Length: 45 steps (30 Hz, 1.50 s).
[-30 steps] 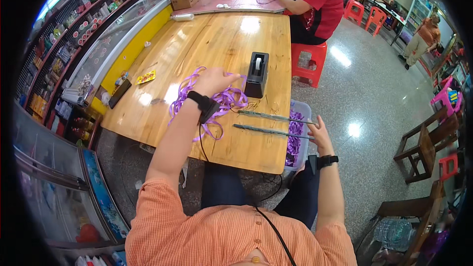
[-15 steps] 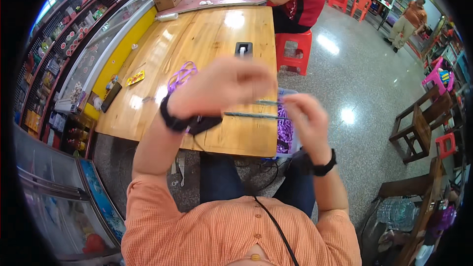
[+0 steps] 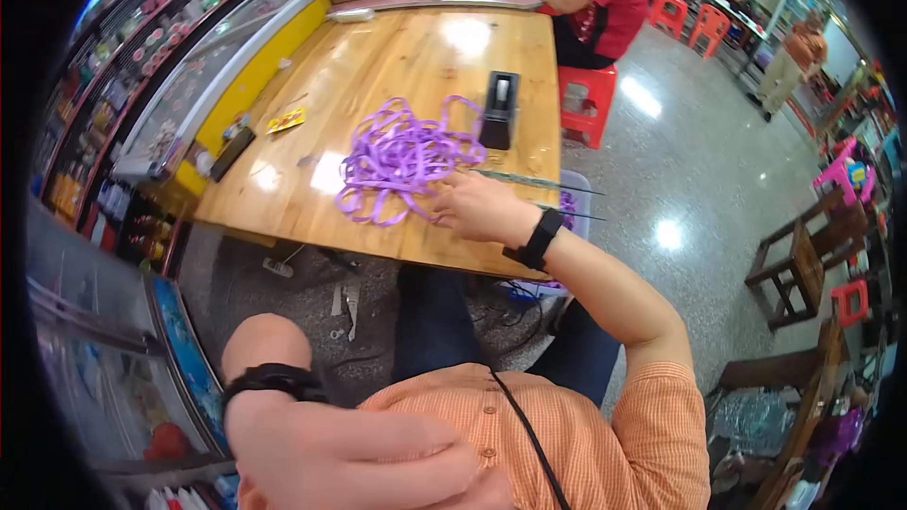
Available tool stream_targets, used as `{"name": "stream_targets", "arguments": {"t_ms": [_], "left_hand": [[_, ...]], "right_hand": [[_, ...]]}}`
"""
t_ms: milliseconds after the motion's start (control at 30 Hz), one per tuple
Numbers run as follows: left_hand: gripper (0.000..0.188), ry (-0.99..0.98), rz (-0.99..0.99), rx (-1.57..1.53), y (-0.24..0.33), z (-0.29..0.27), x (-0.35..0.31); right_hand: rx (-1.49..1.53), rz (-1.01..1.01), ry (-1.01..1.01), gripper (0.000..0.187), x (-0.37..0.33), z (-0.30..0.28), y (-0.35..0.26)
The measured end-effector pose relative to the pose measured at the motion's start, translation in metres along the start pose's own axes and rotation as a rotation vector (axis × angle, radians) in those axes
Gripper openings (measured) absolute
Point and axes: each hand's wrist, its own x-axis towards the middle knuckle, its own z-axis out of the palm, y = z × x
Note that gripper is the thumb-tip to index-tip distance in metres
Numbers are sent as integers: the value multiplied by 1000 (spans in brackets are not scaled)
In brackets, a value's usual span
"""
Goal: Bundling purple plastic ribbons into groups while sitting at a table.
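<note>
- Your right hand point(image 3: 477, 206) reaches palm-down with fingers loosely bent at the pile's near right edge; your left hand point(image 3: 364, 458), raised before your chest, is blurred, so I can't tell whether either pinches anything.
- The purple ribbon point(image 3: 406, 165) lies in loose loops left of your right hand, likely kept slack so strands pull free.
- Two dark rods point(image 3: 534, 180) jut past the table's right edge, which leaves their ends graspable.
- The tape dispenser point(image 3: 500, 111) stands just beyond, presumably for easy reach.
- The tub point(image 3: 588, 227) sits below the table's right edge.

Ribbon point(image 3: 408, 162) lies on table point(image 3: 378, 57) — tape dispenser point(image 3: 497, 127) right.
</note>
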Motion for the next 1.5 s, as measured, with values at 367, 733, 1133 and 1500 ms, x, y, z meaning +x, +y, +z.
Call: {"name": "stream_targets", "arguments": {"t_ms": [367,733,1133,1500], "left_hand": [[27,101,87,-147,0,5,-44],[36,484,-295,338,-109,21,-76],[16,220,-911,-727,-225,117,-62],[39,-257,-769,-764,-210,273,22]], "right_hand": [[105,183,-56,27,50,10,-2],[414,36,591,20,-1,-110,-44],[-68,703,807,21,-197,-128,37],[421,862,890,25,-250,-77,59]]}}
